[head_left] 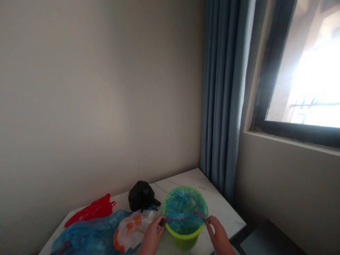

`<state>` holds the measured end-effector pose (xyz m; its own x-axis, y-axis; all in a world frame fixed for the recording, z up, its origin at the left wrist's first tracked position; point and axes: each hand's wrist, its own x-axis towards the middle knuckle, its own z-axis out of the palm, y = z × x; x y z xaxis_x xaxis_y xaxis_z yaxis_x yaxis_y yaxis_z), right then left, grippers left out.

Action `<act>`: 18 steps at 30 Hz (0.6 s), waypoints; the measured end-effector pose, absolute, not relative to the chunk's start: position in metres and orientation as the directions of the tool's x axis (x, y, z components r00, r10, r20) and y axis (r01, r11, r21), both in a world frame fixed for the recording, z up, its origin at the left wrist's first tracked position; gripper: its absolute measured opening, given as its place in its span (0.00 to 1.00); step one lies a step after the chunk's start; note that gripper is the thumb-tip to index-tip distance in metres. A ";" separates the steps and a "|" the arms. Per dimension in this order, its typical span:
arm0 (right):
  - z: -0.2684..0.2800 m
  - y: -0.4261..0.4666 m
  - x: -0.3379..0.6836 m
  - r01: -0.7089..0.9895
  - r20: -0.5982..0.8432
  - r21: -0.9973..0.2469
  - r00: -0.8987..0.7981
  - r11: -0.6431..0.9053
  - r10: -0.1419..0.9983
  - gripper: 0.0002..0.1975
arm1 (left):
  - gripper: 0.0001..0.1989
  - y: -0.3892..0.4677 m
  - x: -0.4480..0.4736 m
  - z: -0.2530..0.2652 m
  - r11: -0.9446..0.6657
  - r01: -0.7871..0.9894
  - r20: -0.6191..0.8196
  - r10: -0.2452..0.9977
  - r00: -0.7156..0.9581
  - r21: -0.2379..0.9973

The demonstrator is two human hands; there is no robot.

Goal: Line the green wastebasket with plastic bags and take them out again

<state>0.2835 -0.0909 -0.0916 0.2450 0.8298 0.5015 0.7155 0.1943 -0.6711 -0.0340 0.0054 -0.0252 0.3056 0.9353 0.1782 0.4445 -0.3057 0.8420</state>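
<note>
A lime-green trash bin (186, 236) stands on the white table, lined with a translucent blue garbage bag (183, 202). Along the bag's near edge runs a pinkish-purple drawstring (183, 219), stretched across the bin's mouth from hand to hand. My left hand (153, 234) pinches the drawstring edge of the bag at the bin's left side. On the right side, my right hand (219, 233) pinches its other end between thumb and finger. Both hands are closed and close to the rim.
Left of the bin lie a white bag with orange print (130, 232), a blue plastic bag (90, 232), a red bag (95, 211) and a knotted black bag (140, 196). The marble-patterned table (223, 207) meets the wall near a blue-grey curtain (221, 106).
</note>
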 end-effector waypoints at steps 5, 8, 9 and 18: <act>-0.106 -0.098 0.284 0.899 0.630 -0.316 -0.041 0.304 0.776 0.09 | 0.06 0.001 -0.029 -0.036 -0.300 0.489 0.218 0.951 0.218 0.819; -0.119 -0.099 0.283 0.941 0.612 -0.175 -0.127 0.290 0.781 0.09 | 0.05 -0.001 -0.027 -0.040 -0.280 0.494 0.218 0.959 0.180 0.823; -0.124 -0.098 0.282 0.951 0.609 -0.144 -0.133 0.274 0.782 0.09 | 0.05 -0.001 -0.026 -0.041 -0.276 0.491 0.217 0.960 0.175 0.827; -0.144 -0.084 0.270 0.973 0.390 -0.103 -0.149 0.204 0.909 0.05 | 0.11 0.002 -0.034 -0.062 -0.308 0.593 0.220 0.951 0.218 0.744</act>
<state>0.2704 -0.0840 -0.1437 -0.1493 0.9087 0.3898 0.9735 0.2042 -0.1033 -0.0338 0.0017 -0.0623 0.2181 0.9508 0.2200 0.5926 -0.3082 0.7442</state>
